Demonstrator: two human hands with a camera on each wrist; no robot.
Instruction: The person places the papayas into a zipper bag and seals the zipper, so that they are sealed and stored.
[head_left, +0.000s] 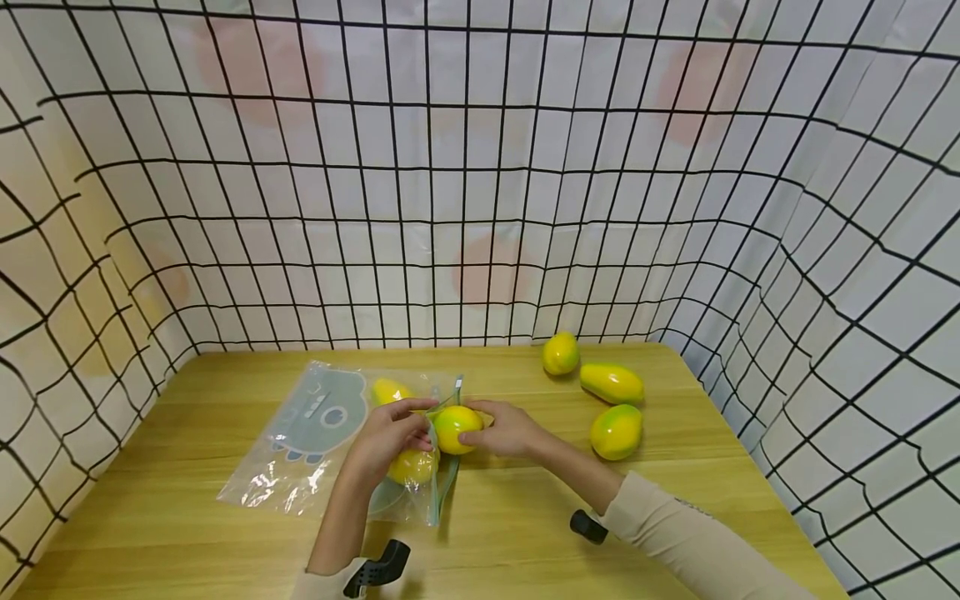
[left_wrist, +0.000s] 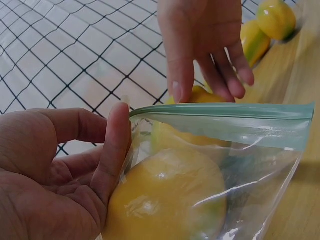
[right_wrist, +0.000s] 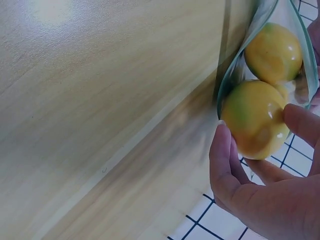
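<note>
A clear zip bag (head_left: 298, 479) with a green seal and a cartoon print lies on the table, its mouth facing right. My left hand (head_left: 386, 437) grips the bag at the edge of its mouth, fingers right by the green seal (left_wrist: 225, 111). Inside the bag are a yellow mango (head_left: 411, 468) near the opening and another yellow fruit (head_left: 390, 390) farther back. My right hand (head_left: 506, 429) holds a yellow-green mango (head_left: 456, 428) between thumb and fingers in the bag's mouth. From the right wrist, this mango (right_wrist: 255, 119) sits between the two seal strips, against a second mango (right_wrist: 274, 54).
To the right on the wooden table (head_left: 525, 533) lie a small round yellow fruit (head_left: 561, 353), a long yellow fruit (head_left: 611, 383) and a yellow-green mango (head_left: 617, 432). A white sheet with a black grid (head_left: 495, 183) walls off the back and both sides.
</note>
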